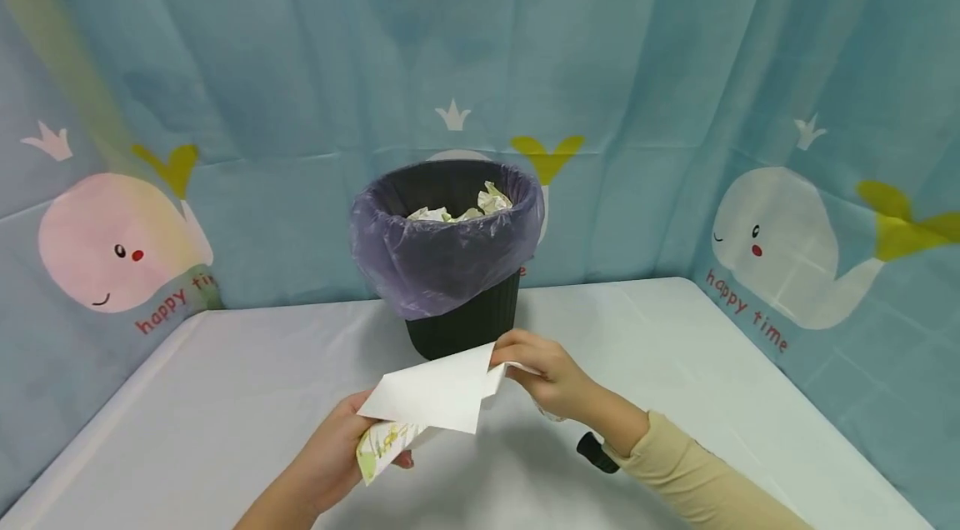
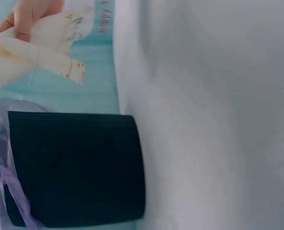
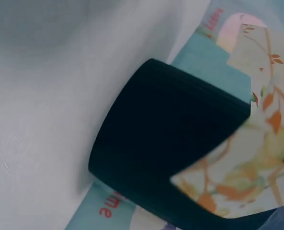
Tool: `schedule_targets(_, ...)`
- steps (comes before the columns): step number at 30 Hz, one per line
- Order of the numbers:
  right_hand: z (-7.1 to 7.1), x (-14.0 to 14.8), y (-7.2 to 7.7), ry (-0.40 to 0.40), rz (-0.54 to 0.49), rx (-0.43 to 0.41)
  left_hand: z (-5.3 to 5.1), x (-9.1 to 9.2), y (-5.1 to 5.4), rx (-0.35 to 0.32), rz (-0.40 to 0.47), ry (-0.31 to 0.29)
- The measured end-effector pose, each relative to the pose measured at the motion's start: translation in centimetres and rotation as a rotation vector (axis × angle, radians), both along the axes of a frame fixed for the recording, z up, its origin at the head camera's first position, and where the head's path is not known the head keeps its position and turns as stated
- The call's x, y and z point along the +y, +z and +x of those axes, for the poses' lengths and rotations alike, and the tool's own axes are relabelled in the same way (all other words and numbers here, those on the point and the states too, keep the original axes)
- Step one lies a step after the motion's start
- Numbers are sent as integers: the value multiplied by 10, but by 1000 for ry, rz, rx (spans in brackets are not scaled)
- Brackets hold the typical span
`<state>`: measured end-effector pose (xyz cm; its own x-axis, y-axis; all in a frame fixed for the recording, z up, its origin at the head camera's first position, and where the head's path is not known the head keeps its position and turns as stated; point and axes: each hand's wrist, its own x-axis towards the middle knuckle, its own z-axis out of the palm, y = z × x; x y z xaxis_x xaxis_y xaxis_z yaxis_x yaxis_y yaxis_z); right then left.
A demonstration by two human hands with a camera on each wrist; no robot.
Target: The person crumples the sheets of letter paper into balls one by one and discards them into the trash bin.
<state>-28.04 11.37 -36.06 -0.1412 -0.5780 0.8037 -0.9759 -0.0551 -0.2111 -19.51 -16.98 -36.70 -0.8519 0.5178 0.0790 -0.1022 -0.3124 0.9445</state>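
Observation:
A sheet of paper, white on one face and printed with flowers on the other, is stretched folded between my two hands above the table. Its floral side fills the right part of the right wrist view. At the lower left of the sheet, my left hand grips the paper, thumb partly under it. My right hand pinches the upper right end with curled fingers. Just behind stands a dark bin lined with a purple plastic bag, and crumpled paper shows inside its mouth.
On the white table, a small black object lies by my right sleeve, partly hidden by it. A blue curtain with whale prints surrounds the table at the back and sides.

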Motion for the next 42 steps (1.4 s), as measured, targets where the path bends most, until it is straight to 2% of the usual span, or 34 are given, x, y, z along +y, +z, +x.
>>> schedule_targets(2,0,-2,0,-31,-27,-43,-2,5,2,-19,61,11)
schedule_targets(4,0,-3,0,-37,-49,-127,-4,11,5,-43,100,46)
schedule_targets(6,2,-3,0,-46,-58,-219,-6,17,8,-64,110,71)
schedule_targets(8,5,-4,1,-67,-56,-311,-8,22,10,-81,78,107)
schedule_targets(9,7,-4,1,-86,-52,-354,-9,24,10,-81,75,110)
schedule_targets(11,11,-5,3,-137,-46,-404,-12,27,6,-78,79,71)
schedule_targets(13,13,-7,7,-184,-44,-398,-14,28,0,-107,67,16)
schedule_targets(15,14,-9,10,-195,-44,-365,-16,29,-6,-121,64,-46)
schedule_targets(16,13,-10,12,-197,-43,-343,-16,29,-7,-133,44,-58)
schedule_targets(18,13,-13,13,-209,-38,-301,-17,30,-7,-139,-2,-61)
schedule_targets(21,13,-16,12,-240,-37,-296,-18,31,-4,-98,-59,-46)
schedule_targets(24,14,-20,7,-280,-36,-329,-20,36,0,-103,-95,-29)
schedule_targets(28,14,-29,3,-267,-11,-410,-20,48,2,-129,-126,-32)
schedule_targets(31,14,-35,4,-267,-19,-422,-22,57,2,-103,-152,9)
schedule_targets(33,13,-37,5,-279,-30,-402,-23,61,0,-80,-184,59)
schedule_targets(35,14,-38,7,-287,-31,-384,-24,62,-2,-66,-219,116)
schedule_targets(37,15,-38,9,-268,-9,-394,-26,59,-3,-62,-256,130)
schedule_targets(39,17,-36,11,-239,19,-440,-29,54,-3,-62,-263,148)
schedule_targets(42,19,-31,15,-155,63,-564,-33,45,-1,-60,-247,196)
